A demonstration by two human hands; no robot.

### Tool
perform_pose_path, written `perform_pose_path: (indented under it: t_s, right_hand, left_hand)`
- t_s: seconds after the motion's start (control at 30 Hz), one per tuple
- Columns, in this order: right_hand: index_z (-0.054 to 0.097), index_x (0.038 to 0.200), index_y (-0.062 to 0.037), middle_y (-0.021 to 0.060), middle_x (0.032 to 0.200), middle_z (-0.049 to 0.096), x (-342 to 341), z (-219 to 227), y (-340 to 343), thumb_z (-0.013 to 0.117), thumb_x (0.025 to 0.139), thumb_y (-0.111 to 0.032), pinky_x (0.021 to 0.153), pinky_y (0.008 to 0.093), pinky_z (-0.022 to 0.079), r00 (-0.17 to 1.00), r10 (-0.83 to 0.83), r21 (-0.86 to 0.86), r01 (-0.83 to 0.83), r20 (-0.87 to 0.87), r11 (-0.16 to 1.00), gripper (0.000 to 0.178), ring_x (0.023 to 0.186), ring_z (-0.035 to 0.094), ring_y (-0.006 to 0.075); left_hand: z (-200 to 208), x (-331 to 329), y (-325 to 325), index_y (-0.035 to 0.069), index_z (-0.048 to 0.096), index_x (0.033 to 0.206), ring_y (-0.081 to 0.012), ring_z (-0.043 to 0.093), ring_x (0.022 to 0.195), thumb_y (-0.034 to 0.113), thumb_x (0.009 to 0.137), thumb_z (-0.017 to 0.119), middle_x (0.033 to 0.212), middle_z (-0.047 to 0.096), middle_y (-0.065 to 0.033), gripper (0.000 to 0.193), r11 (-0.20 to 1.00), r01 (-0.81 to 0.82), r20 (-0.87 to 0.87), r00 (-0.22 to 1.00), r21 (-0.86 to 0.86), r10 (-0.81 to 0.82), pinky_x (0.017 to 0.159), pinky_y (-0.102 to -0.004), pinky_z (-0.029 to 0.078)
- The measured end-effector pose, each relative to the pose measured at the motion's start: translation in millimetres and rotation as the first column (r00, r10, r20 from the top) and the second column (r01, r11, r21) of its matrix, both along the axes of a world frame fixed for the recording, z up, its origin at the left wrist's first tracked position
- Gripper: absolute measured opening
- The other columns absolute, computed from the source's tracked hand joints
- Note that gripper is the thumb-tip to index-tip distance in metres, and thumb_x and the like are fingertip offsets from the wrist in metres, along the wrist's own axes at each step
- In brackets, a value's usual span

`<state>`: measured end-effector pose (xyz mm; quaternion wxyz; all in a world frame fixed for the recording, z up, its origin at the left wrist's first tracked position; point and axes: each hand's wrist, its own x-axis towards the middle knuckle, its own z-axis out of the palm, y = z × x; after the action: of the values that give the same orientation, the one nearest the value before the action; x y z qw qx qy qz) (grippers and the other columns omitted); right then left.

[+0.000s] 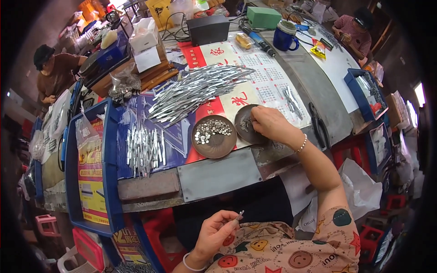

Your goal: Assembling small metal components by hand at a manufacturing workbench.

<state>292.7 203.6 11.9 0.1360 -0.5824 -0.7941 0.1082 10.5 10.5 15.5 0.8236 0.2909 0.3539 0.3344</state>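
My left hand (pixel 217 233) is closed in front of my body, below the table edge. Its thumb and fingers pinch a small slim silvery metal piece (pixel 241 214), of which only the tip shows. My right hand (pixel 274 123) dips into a brown round dish (pixel 239 132) holding small dark bits. Its fingertips are pressed together there, and what is between them is hidden. Left of that stands another brown dish (pixel 216 152) with many small shiny round metal pieces (pixel 211 129). Behind it lies a large heap of slim silvery metal strips (pixel 195 91).
A smaller pile of strips (pixel 142 150) lies left. Beside it stands a blue tray (pixel 70 182). Right of my hand are black-handled pliers (pixel 320 127); farther back are a blue mug (pixel 285 35) and a black box (pixel 208 31). Two other people (pixel 61 70) (pixel 357 34) sit at the sides.
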Motion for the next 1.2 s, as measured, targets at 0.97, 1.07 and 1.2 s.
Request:
perform_pose_path:
  t_s: [0.97,1.07,1.2]
  right_hand:
    - [0.058,0.095,0.0033,0.0009,0.077,0.056,7.5,5.6,-10.3,0.056,0.089,-0.002,0.056,0.0196,0.044,0.707,-0.267,-0.281,0.1,-0.654,0.954,0.008,0.061,0.051,0.0055]
    - [0.059,0.098,0.0039,0.0018,0.08,0.058,2.6,8.2,-15.3,0.056,0.089,-0.002,0.06,0.0191,0.046,0.638,-0.222,-0.262,0.033,-0.738,0.964,0.011,0.065,0.055,0.0061]
    - [0.059,0.098,0.0057,0.0066,0.082,0.063,2.5,8.6,-20.2,0.057,0.088,-0.003,0.062,0.0224,0.051,0.66,-0.18,-0.231,0.009,-0.73,0.973,0.013,0.068,0.064,0.0111]
  left_hand:
    - [-1.2,9.9,13.5,0.005,0.053,0.101,-0.0065,0.041,0.055,0.017,0.096,0.051,0.082,0.048,-0.0054,0.013,0.917,-0.023,0.562,0.783,-0.399,0.265,0.046,-0.0167,0.032]
    - [-2.2,12.3,13.1,0.007,0.054,0.101,-0.0081,0.043,0.057,0.017,0.096,0.051,0.083,0.05,-0.0058,0.012,0.915,-0.014,0.582,0.767,-0.403,0.268,0.048,-0.018,0.033]
    - [-2.7,14.8,13.0,0.007,0.054,0.099,-0.0078,0.042,0.057,0.017,0.095,0.052,0.082,0.05,-0.0051,0.011,0.912,-0.004,0.583,0.768,-0.41,0.265,0.048,-0.0179,0.032]
